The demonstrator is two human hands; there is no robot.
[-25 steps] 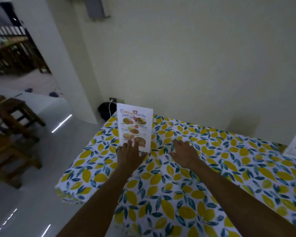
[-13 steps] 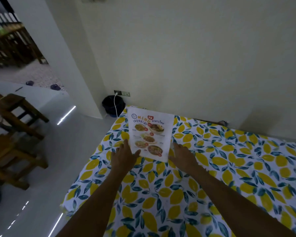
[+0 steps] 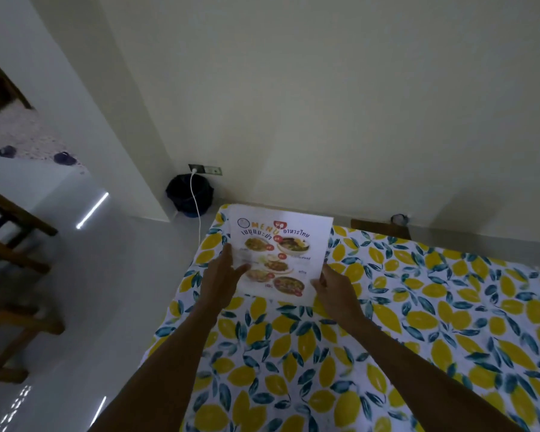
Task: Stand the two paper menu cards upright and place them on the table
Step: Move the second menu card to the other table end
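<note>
**Two hands hold one menu card over the bench**

The left hand (image 3: 220, 283) grips the left edge of the menu card (image 3: 280, 254). Its thumb lies across the front of the paper and its fingers go behind it. The right hand (image 3: 335, 291) pinches the card at its lower right corner, with the fingers curled tight on the edge. Both hands are closed on the same card.

The card is white with the word MENU at the top and pictures of food in bowls below. It faces up toward the camera, tilted back. I cannot tell if its bottom edge touches the cloth or sits just above it. Only this one card shows.

Both bare arms reach out from the bottom of the view, across the bench (image 3: 418, 322). The bench is covered with a white cloth full of yellow lemons and blue-green leaves. The card is near the far left corner of the bench.

Past that corner, on the floor by the wall, stands a dark bin (image 3: 181, 194). A white cable (image 3: 196, 207) runs down in front of it from a wall socket (image 3: 205, 169). Off to the left there are wooden chairs (image 3: 10, 244) on a shiny pale floor — and two dark shoes (image 3: 64, 158) lie far back by a doorway.
</note>
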